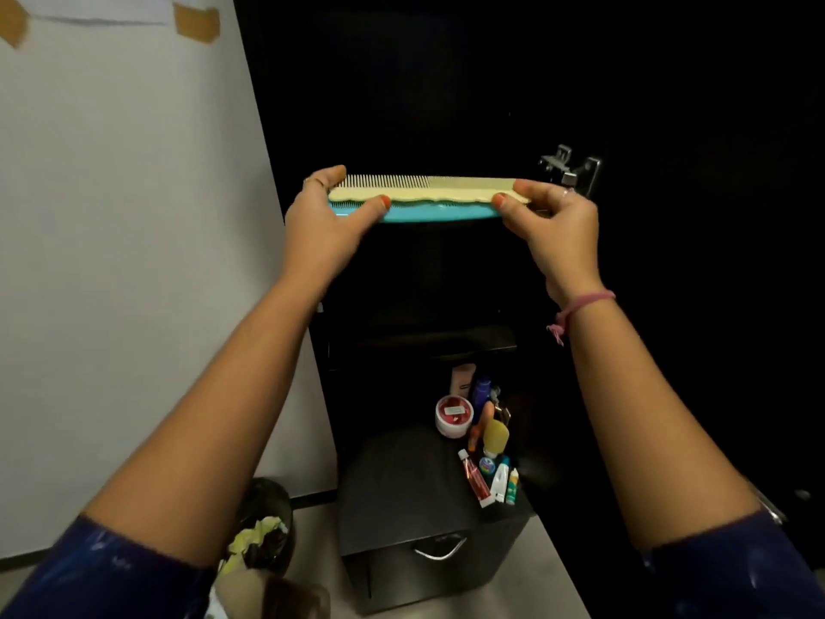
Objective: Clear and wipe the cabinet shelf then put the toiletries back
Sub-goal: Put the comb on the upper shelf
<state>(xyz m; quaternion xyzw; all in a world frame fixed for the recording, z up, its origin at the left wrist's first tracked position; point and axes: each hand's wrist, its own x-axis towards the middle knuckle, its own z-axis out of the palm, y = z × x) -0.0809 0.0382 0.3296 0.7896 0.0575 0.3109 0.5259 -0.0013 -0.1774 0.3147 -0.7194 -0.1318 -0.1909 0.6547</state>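
Two combs, stacked lengthwise: cream comb [428,189] over teal comb [439,213], held up before the dark cabinet. Left hand [328,221] pinches one end, right hand [551,216] the other. Toiletries [484,440] clustered at right edge of the black drawer unit [402,507]. Bin [263,524] holds yellow-green scraps.

1. Both arms reach forward and up, forearms bare, dark blue sleeves at the elbows.
2. Left hand [322,212] pinches the left end of two stacked combs [428,201], thumb on the near edge.
3. Right hand [551,218] pinches the right end likewise; a pink band circles its wrist.
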